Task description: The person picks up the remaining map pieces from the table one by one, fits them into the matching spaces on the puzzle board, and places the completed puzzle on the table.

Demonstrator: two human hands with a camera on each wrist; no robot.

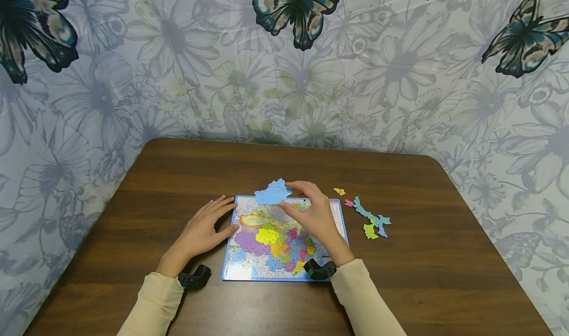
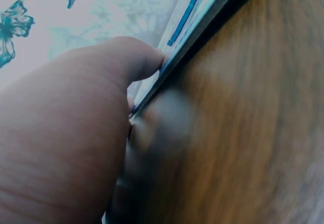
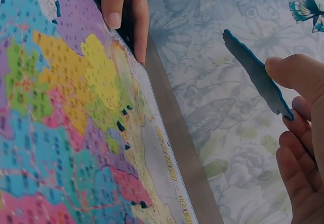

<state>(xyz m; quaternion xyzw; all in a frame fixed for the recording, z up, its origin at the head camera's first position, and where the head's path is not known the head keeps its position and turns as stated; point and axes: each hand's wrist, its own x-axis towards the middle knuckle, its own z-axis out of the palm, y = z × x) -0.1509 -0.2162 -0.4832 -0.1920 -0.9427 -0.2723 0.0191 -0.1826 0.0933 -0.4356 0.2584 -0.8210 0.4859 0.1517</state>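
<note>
Blue puzzle piece (image 1: 271, 193), long axis running left to right, is pinched by the right hand (image 1: 314, 215).

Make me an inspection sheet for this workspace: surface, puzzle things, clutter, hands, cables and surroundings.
Surface: brown wood-grain table.
Puzzle things: map board on the table; blue piece held up off the board; several loose pieces to the right of the board, in yellow, pink, teal, green and blue.
Clutter: nothing seen.
Left hand: touches the board's left edge.
Right hand: pinches the blue piece between thumb and fingers.
Wrists: a black wristband on each.
Cables: nothing seen.
Surroundings: pale floral wall with dark-and-teal butterflies.
</note>
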